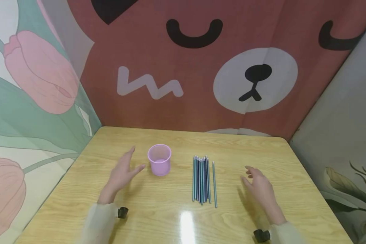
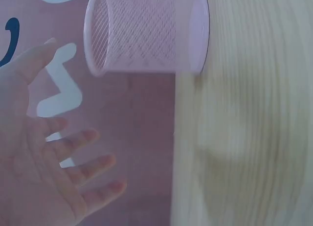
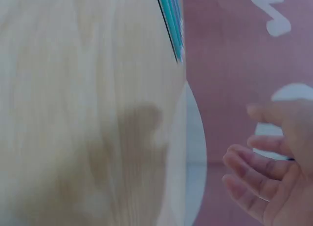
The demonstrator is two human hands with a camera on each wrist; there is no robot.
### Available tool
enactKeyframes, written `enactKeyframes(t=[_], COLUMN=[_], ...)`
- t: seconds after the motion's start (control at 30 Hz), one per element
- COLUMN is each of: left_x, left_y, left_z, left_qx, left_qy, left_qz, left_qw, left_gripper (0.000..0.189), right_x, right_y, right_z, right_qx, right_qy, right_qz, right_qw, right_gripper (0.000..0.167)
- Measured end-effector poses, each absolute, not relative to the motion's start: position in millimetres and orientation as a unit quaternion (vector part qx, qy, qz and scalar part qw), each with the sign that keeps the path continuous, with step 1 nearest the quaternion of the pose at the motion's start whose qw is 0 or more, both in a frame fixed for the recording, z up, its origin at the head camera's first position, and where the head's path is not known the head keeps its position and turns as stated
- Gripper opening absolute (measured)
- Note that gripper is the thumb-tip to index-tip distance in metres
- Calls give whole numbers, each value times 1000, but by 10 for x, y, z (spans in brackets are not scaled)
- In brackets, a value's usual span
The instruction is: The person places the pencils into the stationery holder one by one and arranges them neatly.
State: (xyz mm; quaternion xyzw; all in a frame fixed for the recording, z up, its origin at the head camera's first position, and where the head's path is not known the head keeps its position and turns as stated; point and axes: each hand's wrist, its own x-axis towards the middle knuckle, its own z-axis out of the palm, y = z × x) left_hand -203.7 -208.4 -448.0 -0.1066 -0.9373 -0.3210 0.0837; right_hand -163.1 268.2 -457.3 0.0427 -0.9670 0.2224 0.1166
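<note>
A pink mesh pencil cup (image 1: 160, 167) stands upright left of the table's middle, its inside bare in the head view. Just to its left hovers my left hand (image 1: 122, 174), thumb spread from the fingers and holding nothing. The left wrist view shows the same cup (image 2: 142, 33) beyond that palm (image 2: 44, 172). Right of the cup lies a bundle of blue-green pencils (image 1: 200, 179), side by side. One single pencil (image 1: 215, 184) lies slightly apart on the bundle's right. My right hand (image 1: 260, 188) hangs above the table farther right, fingers loosely bent around nothing.
The wooden table (image 1: 158, 217) reaches back to a red curtain (image 1: 198, 112) with a bear's face on it. A floral curtain (image 1: 39, 101) borders the left side. Leaf patterns show on the pale cloth (image 1: 338, 135) at the right.
</note>
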Motion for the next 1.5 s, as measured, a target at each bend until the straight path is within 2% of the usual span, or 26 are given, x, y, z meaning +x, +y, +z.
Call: enactKeyframes(t=[0.1,0.23,0.43,0.6,0.97,1.27,1.5], left_x=[-2110,-2217,-2329,-2387,-2451,-2401,-2324], left_y=[-1971,-1820,-1644,-1586,-1568,-1553,-1583], left_z=[-4529,-4607,-4675,-4718,-4755,-4725,-4752], left_qx=[-111,-123,-123,-109,-92,-90,-90], left_qy=[-908,-877,-853,-841,-830,-814,-813], left_qz=[-400,-463,-507,-530,-551,-574,-575], left_qw=[57,37,9,-2,-11,-15,-12], left_gripper=[89,96,102,105,112,102,99], right_x=[-1708,-1811,-1946,-2017,-2112,-2104,-2108], right_y=[2532,2338,2073,1909,1799,1773,1771], right_z=[-4608,-4704,-4819,-4842,-4899,-4835,-4823], right_qx=[33,35,4,-21,-42,-34,-38], right_qy=[-962,-958,-950,-950,-960,-965,-968], right_qz=[251,280,311,309,275,256,240], right_qw=[102,55,-10,-34,-28,-48,-59], right_gripper=[38,34,26,21,22,42,44])
